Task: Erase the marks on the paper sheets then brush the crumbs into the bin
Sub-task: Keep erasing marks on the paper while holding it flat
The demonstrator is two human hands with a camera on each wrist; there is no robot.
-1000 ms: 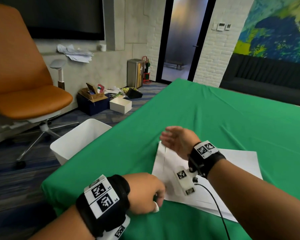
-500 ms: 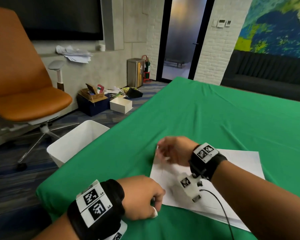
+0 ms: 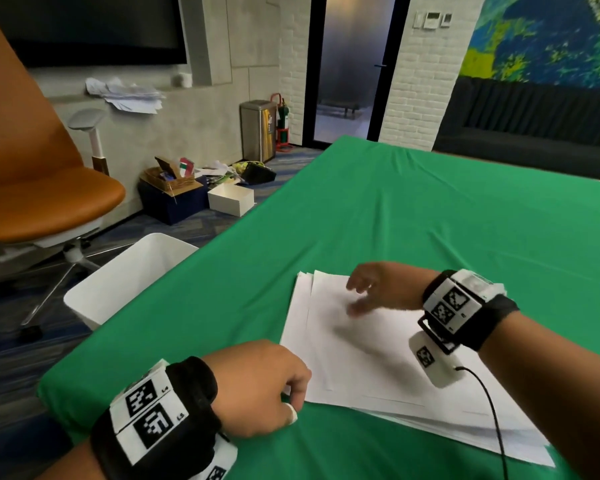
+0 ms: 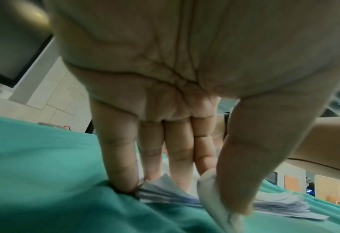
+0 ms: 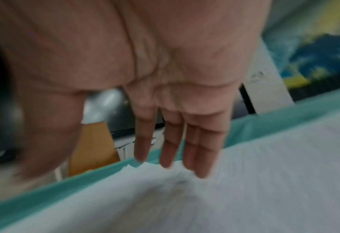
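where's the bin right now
In the head view the white bin stands on the floor off the table's left edge, between the green cloth and the orange chair, beyond the left hand.

No text is readable beyond coded wristband (image 3: 153, 410) markers.

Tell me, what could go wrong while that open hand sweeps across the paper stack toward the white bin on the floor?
1. The sheets are loosely fanned; only the left hand pins one corner, so the right hand could drag the top sheet askew.
2. The bin sits below the table edge, left of the stack; crumbs may stop on the green cloth or land on the floor.
3. The eraser under the left thumb might slip out.
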